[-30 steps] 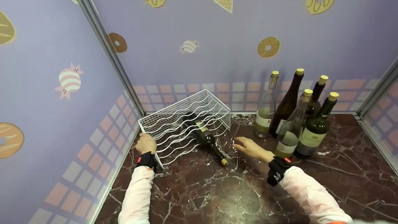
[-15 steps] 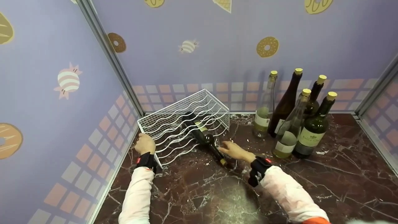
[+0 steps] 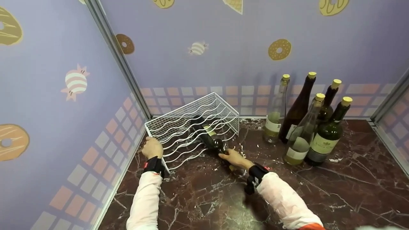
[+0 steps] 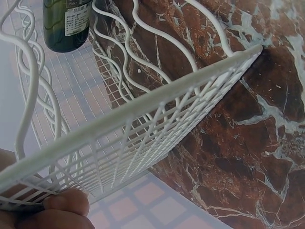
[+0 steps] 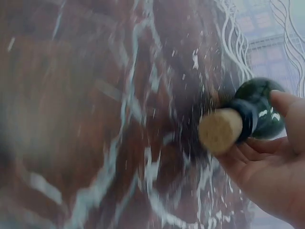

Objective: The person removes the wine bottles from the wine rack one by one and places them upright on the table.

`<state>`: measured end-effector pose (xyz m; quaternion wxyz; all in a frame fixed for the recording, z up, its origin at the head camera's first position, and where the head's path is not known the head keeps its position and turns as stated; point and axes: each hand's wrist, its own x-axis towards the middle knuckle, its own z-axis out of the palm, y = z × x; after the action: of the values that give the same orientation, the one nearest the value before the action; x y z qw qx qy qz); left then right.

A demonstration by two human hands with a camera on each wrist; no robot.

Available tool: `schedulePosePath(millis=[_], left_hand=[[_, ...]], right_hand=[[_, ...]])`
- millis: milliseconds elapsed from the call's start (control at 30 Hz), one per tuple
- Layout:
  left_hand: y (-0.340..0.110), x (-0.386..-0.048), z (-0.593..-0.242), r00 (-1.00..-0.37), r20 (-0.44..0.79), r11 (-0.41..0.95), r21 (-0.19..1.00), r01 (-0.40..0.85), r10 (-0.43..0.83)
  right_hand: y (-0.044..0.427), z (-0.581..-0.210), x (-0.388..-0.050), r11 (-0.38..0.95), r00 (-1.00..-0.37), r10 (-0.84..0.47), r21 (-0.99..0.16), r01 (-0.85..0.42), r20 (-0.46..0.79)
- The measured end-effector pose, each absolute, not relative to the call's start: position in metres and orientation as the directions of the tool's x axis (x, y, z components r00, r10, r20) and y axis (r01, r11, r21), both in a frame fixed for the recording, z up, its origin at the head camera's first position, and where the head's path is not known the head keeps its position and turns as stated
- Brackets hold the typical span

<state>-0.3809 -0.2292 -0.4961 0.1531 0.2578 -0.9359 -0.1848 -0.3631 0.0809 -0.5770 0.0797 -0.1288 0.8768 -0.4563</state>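
Note:
A white wire wine rack [image 3: 227,104] with wavy rails stands at an angle near the left back corner. My left hand [image 3: 152,148] grips the rim of its left end; in the left wrist view, fingers [image 4: 69,202] curl through the mesh. One dark green wine bottle [image 3: 204,136] lies in the rack, its neck sticking out at the front towards me. Around that neck my right hand [image 3: 235,159] has closed. From the right wrist, the cork [image 5: 220,131] faces the camera, with the thumb on one side of the neck and fingers on the other.
Several corked bottles stand upright at the right: a clear one [image 3: 273,126] by the back wall, brown ones [image 3: 295,111], another clear one [image 3: 297,148] and a green one [image 3: 324,140]. Patterned walls [image 3: 236,64] border the dark marbled tabletop [image 3: 204,198].
My right hand has moved left from beside the standing bottles to the lying bottle's neck and taken hold of it. The left hand stays on the rack, which has not moved.

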Motion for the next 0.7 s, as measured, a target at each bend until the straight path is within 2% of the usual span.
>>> schedulePosePath(millis=[133,267,367,400,467,500,567,633,700], left_hand=[[-0.230,-0.379,-0.496,-0.823,0.204,0.805,0.426,-0.413,-0.530],[-0.229,-0.378,-0.497,-0.817,0.208,0.801,0.428,-0.418,-0.537],[-0.229,-0.378,-0.498,-0.822,0.206,0.805,0.425,-0.414,-0.531],[-0.228,-0.379,-0.498,-0.823,0.203,0.805,0.425,-0.414,-0.530],[-0.228,-0.379,-0.498,-0.822,0.199,0.803,0.424,-0.418,-0.533],[-0.229,-0.378,-0.498,-0.820,0.199,0.802,0.424,-0.421,-0.536],[-0.229,-0.378,-0.498,-0.815,0.204,0.800,0.424,-0.425,-0.542],[-0.230,-0.378,-0.497,-0.811,0.218,0.802,0.423,-0.423,-0.543],[-0.231,-0.378,-0.497,-0.811,0.231,0.807,0.421,-0.415,-0.538]], right_hand=[[0.073,-0.588,-0.368,0.539,-0.955,-0.294,-0.832,-0.132,-0.040],[0.076,-0.660,-0.410,0.488,-0.943,-0.327,-0.842,-0.229,0.067],[0.073,-0.708,-0.436,0.511,-0.951,-0.303,-0.831,-0.219,0.065],[0.073,-0.713,-0.437,0.516,-0.950,-0.303,-0.825,-0.230,0.075],[0.071,-0.697,-0.425,0.557,-0.962,-0.271,-0.808,-0.192,0.042],[0.070,-0.679,-0.413,0.568,-0.966,-0.259,-0.807,-0.163,0.012],[0.070,-0.650,-0.393,0.554,-0.966,-0.256,-0.813,-0.178,0.036],[0.068,-0.611,-0.369,0.578,-0.972,-0.234,-0.806,-0.127,-0.014],[0.068,-0.588,-0.352,0.582,-0.970,-0.242,-0.800,-0.146,0.001]])
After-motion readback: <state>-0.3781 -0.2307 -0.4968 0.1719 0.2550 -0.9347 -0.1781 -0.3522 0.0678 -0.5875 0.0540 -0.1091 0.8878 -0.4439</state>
